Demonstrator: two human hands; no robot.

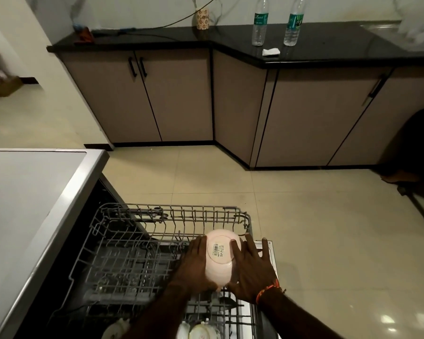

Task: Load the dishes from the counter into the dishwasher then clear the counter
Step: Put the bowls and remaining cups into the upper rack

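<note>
A pale pink bowl point(219, 252) is turned upside down, its base with a barcode price sticker facing up. It sits over the right part of the pulled-out grey wire dishwasher rack point(171, 212). My left hand point(194, 263) cups the bowl's left side with fingers curved round it. My right hand point(252, 267) lies against the right side, fingers straight and spread, the index finger on the base. Light-coloured dishes point(201, 331) stand in the rack near the bottom edge, partly hidden by my arms.
The dishwasher's steel top point(30, 192) fills the left. Across the tiled floor, a black counter point(328, 42) carries two water bottles point(260, 23), a patterned cup point(203, 19), a white paper scrap point(270, 52) and cables. A dark object stands at the far right.
</note>
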